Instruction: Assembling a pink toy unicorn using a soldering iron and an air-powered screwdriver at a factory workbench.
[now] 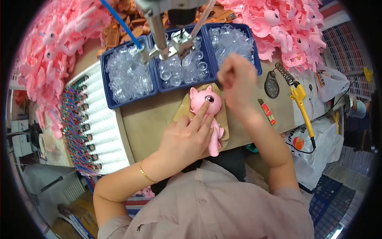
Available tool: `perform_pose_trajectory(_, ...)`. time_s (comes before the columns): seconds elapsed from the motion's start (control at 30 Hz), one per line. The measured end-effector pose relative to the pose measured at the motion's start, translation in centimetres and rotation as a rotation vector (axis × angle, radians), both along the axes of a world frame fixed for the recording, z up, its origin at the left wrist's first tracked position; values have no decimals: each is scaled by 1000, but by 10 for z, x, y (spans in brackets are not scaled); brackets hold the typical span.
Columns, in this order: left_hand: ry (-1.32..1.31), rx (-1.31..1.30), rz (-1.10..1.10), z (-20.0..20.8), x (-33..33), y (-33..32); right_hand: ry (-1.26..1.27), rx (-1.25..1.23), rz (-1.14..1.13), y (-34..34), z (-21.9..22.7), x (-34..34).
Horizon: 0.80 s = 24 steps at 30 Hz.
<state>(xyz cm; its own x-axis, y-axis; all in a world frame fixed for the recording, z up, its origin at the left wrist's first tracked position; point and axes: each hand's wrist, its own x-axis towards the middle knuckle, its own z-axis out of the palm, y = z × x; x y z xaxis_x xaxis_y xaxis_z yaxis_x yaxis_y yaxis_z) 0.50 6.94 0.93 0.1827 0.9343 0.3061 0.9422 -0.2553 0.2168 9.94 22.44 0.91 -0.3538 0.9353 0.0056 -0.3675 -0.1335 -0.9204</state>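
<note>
A pink toy pony [214, 137] with a large dark eye lies on a tan board on the workbench. My left hand [185, 137] rests over it, index finger stretched out onto the face just beside the eye, the other fingers across its neck and body; the thumb is hidden. Raised to the right of the pony, my right hand [238, 79] is slightly blurred, its fingers curled together in front of the right-hand blue bin [256, 65]. Whatever those fingers may hold is too small to make out.
Two more blue bins [104, 85] hold clear plastic pieces. A metal machine head [182, 42] hangs above the middle bin. Pink toy parts [38, 79] heap up on both sides. Wired components line a white tray [105, 119]. A yellow-handled tool [304, 107] and red-labelled cutter [267, 111] lie right.
</note>
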Motion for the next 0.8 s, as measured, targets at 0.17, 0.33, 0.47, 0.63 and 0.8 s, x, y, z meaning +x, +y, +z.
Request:
perform_pose_trajectory(0.17,-34,39,3,4,7,-3,-114,454,1,-16,-16,5)
perform_pose_trajectory(0.33,-16,34,-4,-3,5,-2,-185,734,-202,-12,40,-2)
perform_pose_trajectory(0.47,43,-63,-11,4,1,-12,35,936,-133,0,168,-47)
perform_pose_trajectory(0.63,-17,44,77,-1,12,-4,-351,420,157,-20,232,-36)
perform_pose_trajectory(0.8,34,7,104,-2,9,-3,-235,695,142,-9,206,-30)
